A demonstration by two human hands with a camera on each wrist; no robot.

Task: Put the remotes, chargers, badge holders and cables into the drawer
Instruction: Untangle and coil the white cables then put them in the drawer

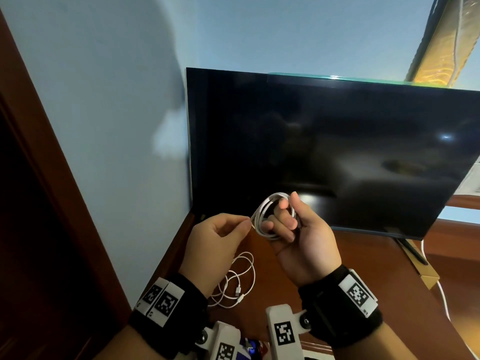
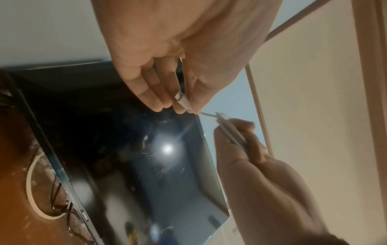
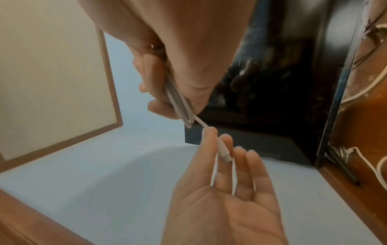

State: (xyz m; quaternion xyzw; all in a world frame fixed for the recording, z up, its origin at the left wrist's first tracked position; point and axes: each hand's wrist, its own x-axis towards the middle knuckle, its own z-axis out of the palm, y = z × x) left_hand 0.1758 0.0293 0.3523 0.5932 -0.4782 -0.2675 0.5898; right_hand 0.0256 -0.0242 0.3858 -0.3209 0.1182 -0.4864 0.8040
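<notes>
Cable (image 1: 262, 216) above wooden tabletop (image 1: 324, 255), television (image 1: 337, 152) behind.

Coiled cable (image 1: 270, 214) between hands, before TV (image 1: 337, 152); loose cable (image 1: 237, 279) on desk (image 1: 363, 268) below

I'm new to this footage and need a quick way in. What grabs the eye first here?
A big dark TV screen fills the middle, standing on a wooden cabinet top. In front of it the right hand grips a coiled white cable, while the left hand pinches its free end. A second white cable lies loose on the wood below the hands.
</notes>
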